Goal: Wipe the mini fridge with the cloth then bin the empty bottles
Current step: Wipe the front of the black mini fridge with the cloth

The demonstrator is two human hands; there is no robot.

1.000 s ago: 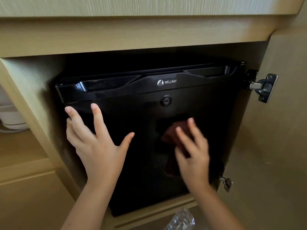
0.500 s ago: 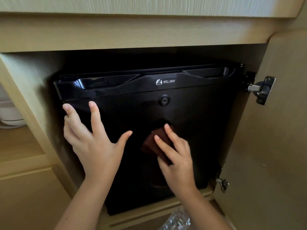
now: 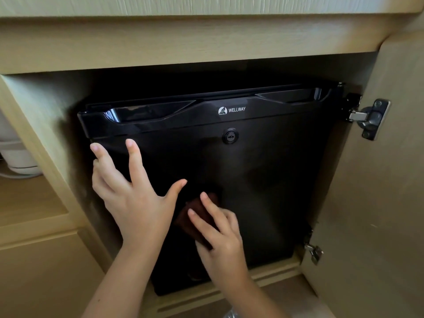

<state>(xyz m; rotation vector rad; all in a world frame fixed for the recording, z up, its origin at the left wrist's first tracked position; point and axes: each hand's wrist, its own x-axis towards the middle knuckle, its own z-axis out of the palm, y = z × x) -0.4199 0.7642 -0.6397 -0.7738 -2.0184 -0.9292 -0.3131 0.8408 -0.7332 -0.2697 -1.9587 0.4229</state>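
A black mini fridge [image 3: 263, 180] with a white WELLWAY logo and a round lock stands shut inside a wooden cabinet. My left hand [image 3: 130, 198] lies flat on the left part of the fridge door, fingers spread, holding nothing. My right hand [image 3: 220, 239] presses a dark red-brown cloth [image 3: 195, 214] against the lower middle of the door, just right of my left thumb. Part of the cloth is hidden under my fingers. A sliver of a clear plastic bottle [image 3: 229, 314] shows at the bottom edge.
The cabinet door [image 3: 378, 203] stands open on the right, with metal hinges [image 3: 367, 118] at top and bottom. A wooden shelf [image 3: 29, 198] on the left carries a white object [image 3: 16, 157]. A wooden ledge [image 3: 206, 292] runs below the fridge.
My right hand has slid the cloth leftward and down across the fridge door, ending close to my left hand. My left hand has stayed flat on the door.
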